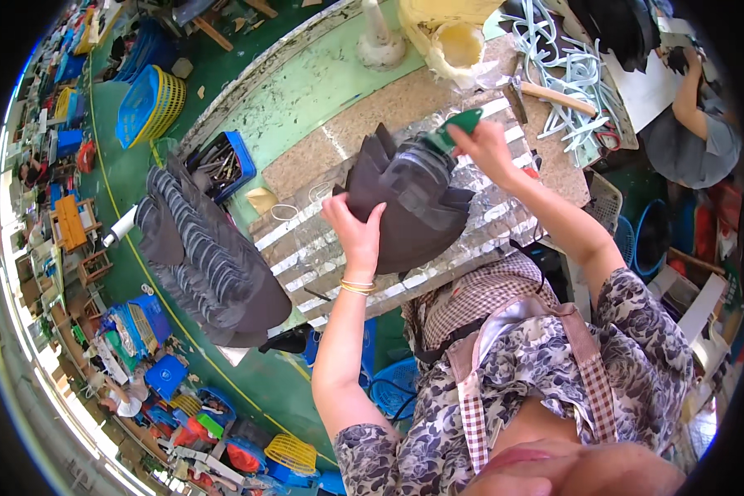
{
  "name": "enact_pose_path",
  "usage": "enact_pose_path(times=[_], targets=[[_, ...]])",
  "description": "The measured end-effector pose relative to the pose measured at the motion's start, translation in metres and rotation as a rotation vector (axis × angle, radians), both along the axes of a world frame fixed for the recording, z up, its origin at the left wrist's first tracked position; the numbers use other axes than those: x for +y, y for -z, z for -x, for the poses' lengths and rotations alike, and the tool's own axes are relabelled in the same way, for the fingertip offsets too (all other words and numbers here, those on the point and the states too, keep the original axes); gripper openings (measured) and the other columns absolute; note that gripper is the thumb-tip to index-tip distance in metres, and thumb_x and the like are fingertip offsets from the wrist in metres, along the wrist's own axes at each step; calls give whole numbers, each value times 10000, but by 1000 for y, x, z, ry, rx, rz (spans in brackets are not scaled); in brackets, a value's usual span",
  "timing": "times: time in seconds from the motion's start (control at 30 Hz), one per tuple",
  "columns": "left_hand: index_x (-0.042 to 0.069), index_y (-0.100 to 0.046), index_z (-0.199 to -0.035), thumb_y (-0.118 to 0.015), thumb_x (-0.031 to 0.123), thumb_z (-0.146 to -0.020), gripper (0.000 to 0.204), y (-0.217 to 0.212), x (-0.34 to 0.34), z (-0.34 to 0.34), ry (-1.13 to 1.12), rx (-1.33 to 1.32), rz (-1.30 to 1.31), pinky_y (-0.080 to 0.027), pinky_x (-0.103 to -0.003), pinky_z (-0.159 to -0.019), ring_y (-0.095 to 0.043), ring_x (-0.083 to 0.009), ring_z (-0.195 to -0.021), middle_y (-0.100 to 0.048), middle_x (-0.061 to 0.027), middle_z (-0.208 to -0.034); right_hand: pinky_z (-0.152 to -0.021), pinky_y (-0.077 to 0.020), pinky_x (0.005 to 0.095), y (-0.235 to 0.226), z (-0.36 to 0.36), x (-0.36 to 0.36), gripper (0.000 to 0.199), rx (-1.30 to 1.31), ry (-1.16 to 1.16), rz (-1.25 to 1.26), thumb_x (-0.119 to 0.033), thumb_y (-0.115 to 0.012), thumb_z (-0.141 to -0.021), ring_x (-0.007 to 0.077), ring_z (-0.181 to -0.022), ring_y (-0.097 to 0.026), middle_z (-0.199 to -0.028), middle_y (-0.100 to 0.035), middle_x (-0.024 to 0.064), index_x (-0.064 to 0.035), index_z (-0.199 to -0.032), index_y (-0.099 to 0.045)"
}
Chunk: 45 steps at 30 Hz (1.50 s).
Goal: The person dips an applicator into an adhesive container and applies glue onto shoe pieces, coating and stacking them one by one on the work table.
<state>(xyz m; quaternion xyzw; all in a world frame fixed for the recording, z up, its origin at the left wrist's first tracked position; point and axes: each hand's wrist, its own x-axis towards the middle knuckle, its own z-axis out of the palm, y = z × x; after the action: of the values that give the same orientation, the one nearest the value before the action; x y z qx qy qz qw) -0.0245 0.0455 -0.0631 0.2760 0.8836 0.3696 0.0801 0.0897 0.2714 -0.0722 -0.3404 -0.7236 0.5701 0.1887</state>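
My left hand (355, 234) presses on the near edge of a stack of dark grey cut pieces (405, 202) lying on a foil-taped board (479, 219) on the workbench. My right hand (486, 146) is raised over the far side of the stack and grips a green flat tool (459, 126) whose tip touches the top piece. A gold bangle is on my left wrist.
A fanned row of dark grey pieces (207, 260) lies at the bench's left end. A blue bin of tools (223, 163), a yellow glue tub (450, 37), a hammer (554, 95) and pale blue straps (570, 70) sit further back. Another person (690, 124) sits far right. Crates cover the green floor.
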Motion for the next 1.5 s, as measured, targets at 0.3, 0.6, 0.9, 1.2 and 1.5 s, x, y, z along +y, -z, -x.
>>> enact_pose_path(times=[0.3,0.6,0.9,1.2,1.5], targets=[[92,-477,-691,-577,69,-635,117,3,0,1,444,363,-86,-287,-468,-1004,-523,-206,-922,-559,-6,-858,-437,-467,250,-23,-13,-7,142,-73,-347,7,-114,-615,-811,106,-477,-603,-544,-607,75,25,-779,-607],[91,-517,-715,-555,111,-677,57,-2,-21,0,485,408,-98,-313,-487,-985,-529,-208,-929,-570,-29,-887,-436,-442,298,-54,-4,-20,193,93,-254,-159,-190,-620,-811,115,-457,-586,-554,-624,67,-27,-709,-637],[-16,-558,-991,-729,86,-731,327,-73,-175,140,-276,-396,-407,-475,-275,-713,-567,-127,-792,-624,-46,-921,-456,-449,252,-28,9,-60,214,-172,-132,-154,-171,-620,-840,103,-507,-569,-606,-601,53,33,-775,-604],[-47,-456,-1168,-765,22,-664,595,-20,-363,385,-806,-261,-622,-411,-313,-914,-533,-191,-1001,-551,-112,-1114,-457,-429,213,-28,11,-53,183,-241,-9,53,-176,-613,-844,75,-514,-529,-677,-584,19,2,-873,-577],[-68,-332,-1255,-733,334,-699,794,-14,-295,374,-799,788,430,-308,-531,-914,-430,-414,-1053,-443,-255,-1177,-548,-436,234,-53,83,84,253,-111,326,-401,-272,-639,-820,68,-606,-557,-645,-623,34,-21,-844,-661]])
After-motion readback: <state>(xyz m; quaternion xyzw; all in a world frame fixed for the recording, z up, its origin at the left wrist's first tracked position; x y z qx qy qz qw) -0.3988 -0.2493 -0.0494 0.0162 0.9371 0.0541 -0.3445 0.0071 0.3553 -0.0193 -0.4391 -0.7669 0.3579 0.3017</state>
